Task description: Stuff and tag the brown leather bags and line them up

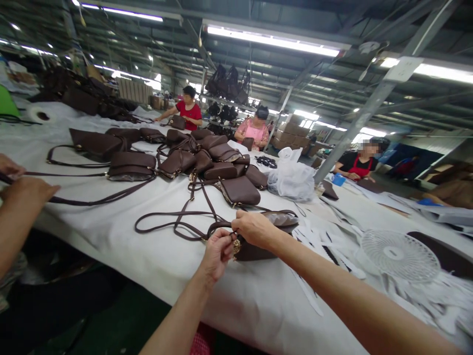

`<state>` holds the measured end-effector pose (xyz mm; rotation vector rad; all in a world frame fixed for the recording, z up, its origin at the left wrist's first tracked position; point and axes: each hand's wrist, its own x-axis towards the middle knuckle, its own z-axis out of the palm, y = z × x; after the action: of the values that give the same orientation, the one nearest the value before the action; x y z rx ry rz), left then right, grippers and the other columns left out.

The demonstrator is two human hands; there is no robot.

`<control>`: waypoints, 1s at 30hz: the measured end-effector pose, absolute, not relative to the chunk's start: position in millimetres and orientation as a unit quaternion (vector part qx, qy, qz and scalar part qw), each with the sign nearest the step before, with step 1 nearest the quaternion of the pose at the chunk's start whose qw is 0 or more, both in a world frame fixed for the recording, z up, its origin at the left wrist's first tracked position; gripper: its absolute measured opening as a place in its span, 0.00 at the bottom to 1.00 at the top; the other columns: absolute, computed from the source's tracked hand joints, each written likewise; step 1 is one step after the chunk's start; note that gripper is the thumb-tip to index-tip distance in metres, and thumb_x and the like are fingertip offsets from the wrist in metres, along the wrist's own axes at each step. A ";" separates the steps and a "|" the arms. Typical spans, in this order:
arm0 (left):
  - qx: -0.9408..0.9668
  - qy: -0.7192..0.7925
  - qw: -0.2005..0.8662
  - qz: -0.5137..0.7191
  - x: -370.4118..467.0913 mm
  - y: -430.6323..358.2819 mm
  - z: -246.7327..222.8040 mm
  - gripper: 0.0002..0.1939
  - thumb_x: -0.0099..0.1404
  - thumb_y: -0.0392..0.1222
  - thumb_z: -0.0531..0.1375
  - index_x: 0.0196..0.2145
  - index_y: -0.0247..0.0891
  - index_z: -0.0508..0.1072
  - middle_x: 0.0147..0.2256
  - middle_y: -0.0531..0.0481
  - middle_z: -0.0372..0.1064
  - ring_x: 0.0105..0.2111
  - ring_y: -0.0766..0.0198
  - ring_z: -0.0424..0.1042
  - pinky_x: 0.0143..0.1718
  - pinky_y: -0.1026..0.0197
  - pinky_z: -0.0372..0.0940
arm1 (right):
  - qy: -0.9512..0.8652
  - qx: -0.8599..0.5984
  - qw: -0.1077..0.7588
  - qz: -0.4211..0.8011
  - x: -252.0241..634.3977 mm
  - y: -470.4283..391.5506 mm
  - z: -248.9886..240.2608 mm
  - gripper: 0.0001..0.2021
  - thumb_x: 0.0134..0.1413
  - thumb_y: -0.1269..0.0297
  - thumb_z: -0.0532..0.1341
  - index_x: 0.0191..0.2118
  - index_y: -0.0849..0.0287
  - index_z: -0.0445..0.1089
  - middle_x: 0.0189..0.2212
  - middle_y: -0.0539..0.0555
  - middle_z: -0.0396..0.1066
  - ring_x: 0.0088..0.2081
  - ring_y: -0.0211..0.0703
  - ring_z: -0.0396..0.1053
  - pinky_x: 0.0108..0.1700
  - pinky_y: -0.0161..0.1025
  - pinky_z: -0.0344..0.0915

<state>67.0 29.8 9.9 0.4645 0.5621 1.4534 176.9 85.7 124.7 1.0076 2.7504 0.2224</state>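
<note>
Both my hands meet over a dark brown handbag point(256, 252) near the table's front edge. My left hand point(217, 252) pinches a thin dark strap end beside the bag's gold-coloured hardware point(237, 245). From the other side my right hand point(254, 228) is closed on the same strap, its fingertips almost touching the left ones. The exact fastening between the fingers is too small to make out. Looped brown straps point(173, 222) lie to the left of the hands. Clear plastic wrap point(283, 218) shows at the bag's top.
Brown handbags point(133, 165) are heaped across the white-covered table point(121, 217). At left, a co-worker's hands point(27, 190) hold a strap. White plastic bags point(291, 175), a white fan point(399, 254) and white strips point(306, 241) lie to the right. Other people work behind.
</note>
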 end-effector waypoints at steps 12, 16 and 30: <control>0.185 0.204 0.808 0.520 47.7 33.5 -1.5 0.13 0.50 0.32 0.66 0.30 0.35 0.64 0.25 0.55 0.63 0.17 0.79 0.53 0.14 0.75 0.40 | 0.979 0.109 0.023 0.168 226.7 77.1 109.7 0.10 0.64 0.72 0.52 0.45 0.59 0.68 0.52 0.59 0.65 0.47 0.44 0.65 0.43 0.39 0.61; 0.197 0.213 0.792 0.538 43.4 34.2 1.6 0.12 0.49 0.33 0.66 0.29 0.34 0.65 0.26 0.55 0.64 0.18 0.78 0.55 0.14 0.75 0.42 | 0.967 0.068 0.027 0.244 230.6 63.7 94.0 0.10 0.65 0.73 0.51 0.41 0.58 0.69 0.45 0.54 0.69 0.36 0.40 0.64 0.33 0.39 0.59; 0.392 0.286 0.768 0.418 20.4 46.1 3.8 0.08 0.46 0.32 0.59 0.26 0.30 0.76 0.21 0.48 0.69 0.17 0.71 0.62 0.18 0.69 0.49 | 0.960 0.245 -0.024 -0.134 230.4 72.6 77.6 0.06 0.63 0.69 0.53 0.38 0.58 0.67 0.32 0.50 0.71 0.27 0.35 0.69 0.25 0.31 0.60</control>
<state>20.4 46.1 3.8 0.8503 0.6211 0.9071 230.4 72.6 77.6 0.7820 3.0633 -0.4281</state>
